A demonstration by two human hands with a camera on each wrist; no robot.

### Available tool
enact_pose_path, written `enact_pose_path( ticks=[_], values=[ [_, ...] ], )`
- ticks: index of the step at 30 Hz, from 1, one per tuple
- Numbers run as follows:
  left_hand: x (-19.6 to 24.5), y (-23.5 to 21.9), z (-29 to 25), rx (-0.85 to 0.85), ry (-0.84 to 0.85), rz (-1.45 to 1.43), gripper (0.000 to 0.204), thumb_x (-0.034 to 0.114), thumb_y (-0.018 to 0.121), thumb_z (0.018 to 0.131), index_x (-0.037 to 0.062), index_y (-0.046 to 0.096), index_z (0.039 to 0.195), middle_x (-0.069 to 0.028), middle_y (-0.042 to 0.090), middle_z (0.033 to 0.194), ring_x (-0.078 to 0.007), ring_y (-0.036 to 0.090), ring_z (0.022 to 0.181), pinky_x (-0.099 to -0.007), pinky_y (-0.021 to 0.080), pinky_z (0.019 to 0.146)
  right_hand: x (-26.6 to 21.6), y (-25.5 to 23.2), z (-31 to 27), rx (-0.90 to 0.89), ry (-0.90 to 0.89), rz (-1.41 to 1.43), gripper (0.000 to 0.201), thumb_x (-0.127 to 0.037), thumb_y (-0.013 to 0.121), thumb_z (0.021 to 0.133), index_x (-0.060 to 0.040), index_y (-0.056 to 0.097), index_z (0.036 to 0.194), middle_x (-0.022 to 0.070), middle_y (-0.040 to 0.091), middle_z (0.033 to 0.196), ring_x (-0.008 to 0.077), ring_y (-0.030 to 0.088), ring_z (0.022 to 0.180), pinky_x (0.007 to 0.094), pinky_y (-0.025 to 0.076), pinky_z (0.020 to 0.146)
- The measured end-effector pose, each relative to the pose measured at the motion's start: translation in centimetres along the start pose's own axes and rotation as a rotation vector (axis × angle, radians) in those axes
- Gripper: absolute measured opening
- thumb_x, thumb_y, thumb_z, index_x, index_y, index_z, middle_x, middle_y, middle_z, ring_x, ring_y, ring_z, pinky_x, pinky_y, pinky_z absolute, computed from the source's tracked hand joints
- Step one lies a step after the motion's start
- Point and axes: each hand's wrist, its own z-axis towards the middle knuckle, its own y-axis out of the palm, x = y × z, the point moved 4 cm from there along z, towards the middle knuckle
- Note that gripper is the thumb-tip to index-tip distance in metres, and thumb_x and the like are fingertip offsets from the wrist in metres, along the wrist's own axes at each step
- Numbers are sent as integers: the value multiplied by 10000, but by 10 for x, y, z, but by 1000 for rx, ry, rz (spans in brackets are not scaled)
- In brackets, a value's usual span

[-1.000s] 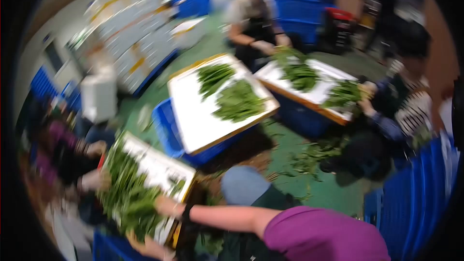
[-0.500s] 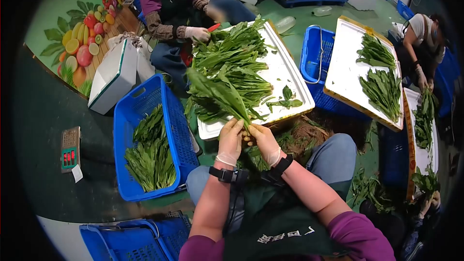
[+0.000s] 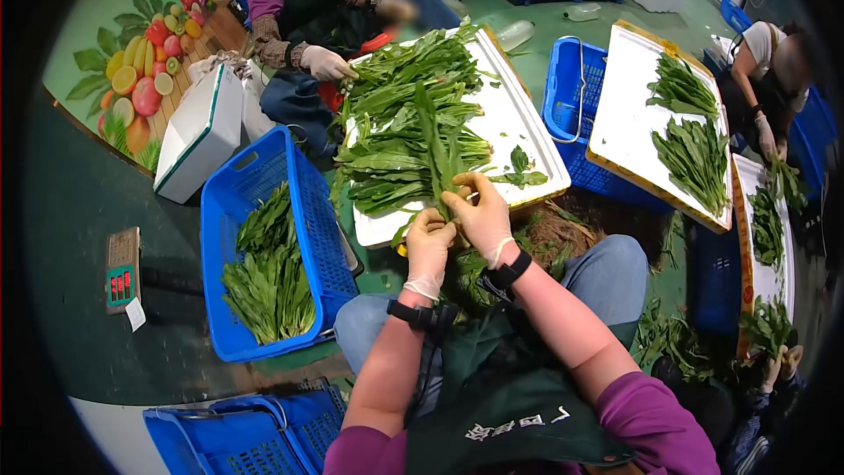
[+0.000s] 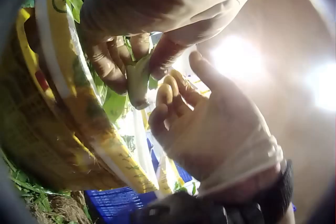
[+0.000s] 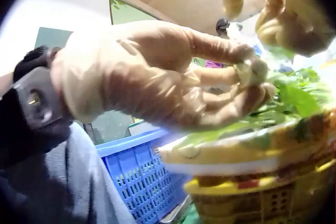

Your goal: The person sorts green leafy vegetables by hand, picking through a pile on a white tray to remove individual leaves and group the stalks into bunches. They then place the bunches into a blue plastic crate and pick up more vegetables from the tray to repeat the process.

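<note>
A long upright leafy green [image 3: 431, 141] stands over the front of the white foam lid, its leaf pointing away from me. My gloved left hand [image 3: 428, 246] pinches its pale stem base [image 4: 138, 82] between thumb and fingers. Close beside it is my gloved right hand [image 3: 482, 215], thumb and forefinger bent near the leaf's lower part. In the left wrist view the right hand's fingers are loosely bent beside the stem end, with nothing visible between them. More leafy greens [image 3: 387, 171] lie heaped on the foam lid [image 3: 519, 136], with a few loose leaves [image 3: 520, 167] on the right.
On the left, a blue basket [image 3: 330, 237] holds more greens, beside a scale [image 3: 123, 273]. Across the lid sits a person [image 3: 308, 0] in gloves. To the right is another foam lid [image 3: 620, 114] with two bunches. Trimmings [image 3: 563, 242] lie below my hands.
My view swung down and left, then steadied. Since half a second ago the held green has turned from leaning left to upright, and my right hand has risen. The person opposite drew a hand back.
</note>
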Motion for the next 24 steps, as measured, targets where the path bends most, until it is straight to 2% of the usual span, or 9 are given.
enact_pose_path(
  ticks=[3, 6, 11, 13, 15, 17, 19, 20, 24],
  values=[
    [-2, -1, 0, -21, 53, 129, 208, 20, 655, 897, 6, 555, 1079, -65, 629, 900, -159, 642, 788, -282, 549, 677, 8, 0, 8, -10, -23, 34, 211, -135, 714, 840, -28, 661, 1013, 82, 674, 804, 134, 622, 706, 293, 519, 679],
    [-1, 1, -6, -132, -218, -434, 223, -19, 594, 913, 25, 507, 1113, -138, 616, 1041, -260, 653, 955, -384, 564, 790, 18, 0, 7, -66, 159, 240, 199, -98, 696, 864, 17, 677, 1026, 46, 674, 802, 97, 604, 681, 246, 507, 624],
    [1, -7, -3, -116, -191, -501, 324, -86, 532, 909, 7, 472, 1213, -181, 605, 1119, -285, 628, 1022, -402, 534, 908, 17, -23, 2, -49, 264, 392, 137, -77, 655, 902, 32, 685, 981, 19, 649, 735, 78, 583, 615, 214, 476, 569],
    [12, -8, -8, -35, -112, -466, 429, -112, 530, 891, 8, 453, 1295, -177, 609, 1135, -288, 626, 1030, -404, 529, 933, 45, -48, 7, -153, 152, -447, 359, -356, 594, 915, -27, 734, 884, 170, 706, 758, 282, 699, 713, 388, 534, 690],
    [7, -12, -5, -27, -103, -461, 464, -130, 546, 869, -12, 461, 1310, -158, 622, 1114, -280, 640, 1004, -380, 544, 911, 22, -63, -2, -353, 201, -987, 452, -464, 544, 900, -64, 747, 848, 223, 672, 793, 343, 686, 816, 454, 526, 759],
    [8, -6, -7, -61, -102, -338, 407, -134, 576, 852, -41, 505, 1242, -139, 629, 1092, -256, 654, 974, -350, 558, 879, 42, -63, -4, -395, 230, -930, 428, -423, 591, 903, -33, 724, 1021, 165, 718, 834, 285, 704, 814, 392, 536, 727],
    [6, 1, -10, -73, -83, -259, 380, -129, 588, 851, -47, 518, 1215, -135, 633, 1090, -242, 657, 972, -340, 562, 870, 51, -43, -10, -419, 58, 87, 522, -394, 641, 896, 12, 624, 1225, 80, 713, 925, 167, 664, 813, 300, 513, 654],
    [6, 4, -11, -83, -51, -178, 353, -124, 600, 850, -54, 530, 1189, -130, 637, 1087, -229, 660, 970, -331, 565, 861, 20, -42, -12, -499, 387, 149, 588, -310, 682, 889, 34, 519, 1338, 24, 660, 976, 74, 580, 818, 212, 449, 600],
    [-3, 9, -13, -162, -78, -266, 316, -64, 580, 907, -40, 520, 1217, -143, 623, 1126, -242, 649, 1016, -379, 558, 903, 31, -30, 0, -398, 393, 228, 356, -186, 670, 891, 17, 606, 1176, 24, 656, 870, 75, 586, 695, 209, 427, 556]
  ],
)
